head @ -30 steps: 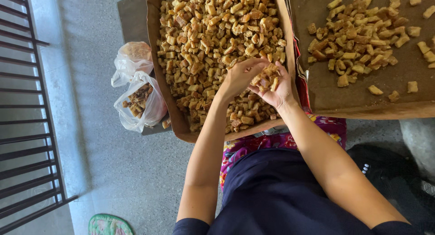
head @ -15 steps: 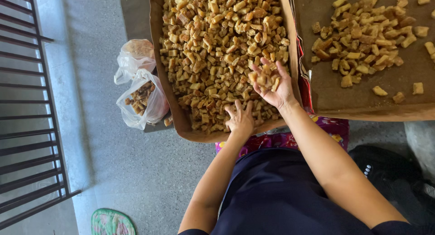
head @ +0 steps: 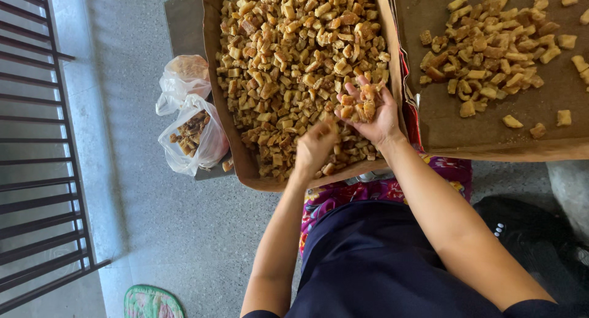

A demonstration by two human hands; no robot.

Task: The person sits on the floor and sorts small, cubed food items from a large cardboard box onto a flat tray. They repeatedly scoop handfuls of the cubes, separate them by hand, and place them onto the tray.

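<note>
A heap of small golden-brown fried cubes [head: 288, 60] is spread across a shallow brown cardboard tray [head: 211, 60], from its far edge down to its near edge. A handful of these cubes is cupped in the right hand [head: 368, 112], which is turned palm up with the fingers curled loosely around the pieces, close to the tray's right wall and above its near right corner. The left hand [head: 316, 147] is laid on the heap just beside it, near the tray's near edge; its fingers are blurred and bent down into the cubes, and whether any pieces are gripped cannot be told.

A second brown cardboard tray [head: 429, 115] is set touching the first along the right wall, with a strip of red between them. On it a thinner scatter of the same fried pieces [head: 497, 54] is gathered toward the far side, with a few single cubes lying apart near the right edge.

Against the first tray's left wall two clear plastic bags are seen: a knotted bag with dark brown pieces inside [head: 193, 137] nearer, and a paler crumpled bag [head: 181, 76] beyond it. No label can be made out on either.

A black metal railing [head: 37, 140] is seen along the left, above a grey speckled floor [head: 165, 232], where a green patterned cloth [head: 150, 302] lies.
</note>
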